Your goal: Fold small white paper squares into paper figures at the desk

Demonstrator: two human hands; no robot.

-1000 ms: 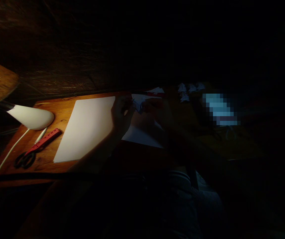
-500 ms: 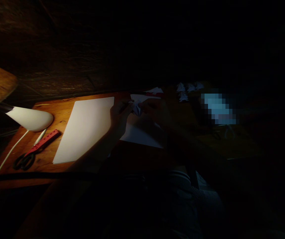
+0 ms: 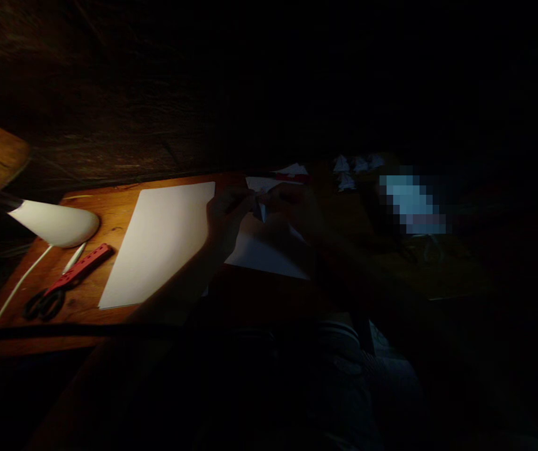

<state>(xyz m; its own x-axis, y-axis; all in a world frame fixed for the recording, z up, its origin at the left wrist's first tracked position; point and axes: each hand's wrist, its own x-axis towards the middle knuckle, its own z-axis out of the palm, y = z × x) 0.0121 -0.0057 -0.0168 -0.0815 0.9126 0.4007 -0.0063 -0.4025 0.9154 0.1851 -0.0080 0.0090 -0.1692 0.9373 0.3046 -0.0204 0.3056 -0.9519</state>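
Observation:
Between my two hands is a small piece of folded paper [image 3: 261, 212], pale, with a pointed lower end hanging down. My left hand [image 3: 224, 213] pinches it from the left, and my right hand [image 3: 294, 203] grips it from the right. Both sets of fingers are closed and lie in deep shadow, so the exact folds are hard to make out. Under the hands lies a white sheet [image 3: 269, 254] on the wooden table. Just left of it rests a larger stack of white paper [image 3: 160, 244], brightly lit.
A lamp with a white base [image 3: 57, 222] stands at the left. Near it are scissors with black handles [image 3: 46, 304] and a red perforated strip [image 3: 81, 268]. Several folded paper pieces [image 3: 344, 172] sit at the back right, beside a blurred glowing screen [image 3: 412, 203]. A dark cable [image 3: 76, 332] crosses in front.
The folded paper has turned between my fingers and now looks narrower, with less of its surface showing. Both hands stay in nearly the same place.

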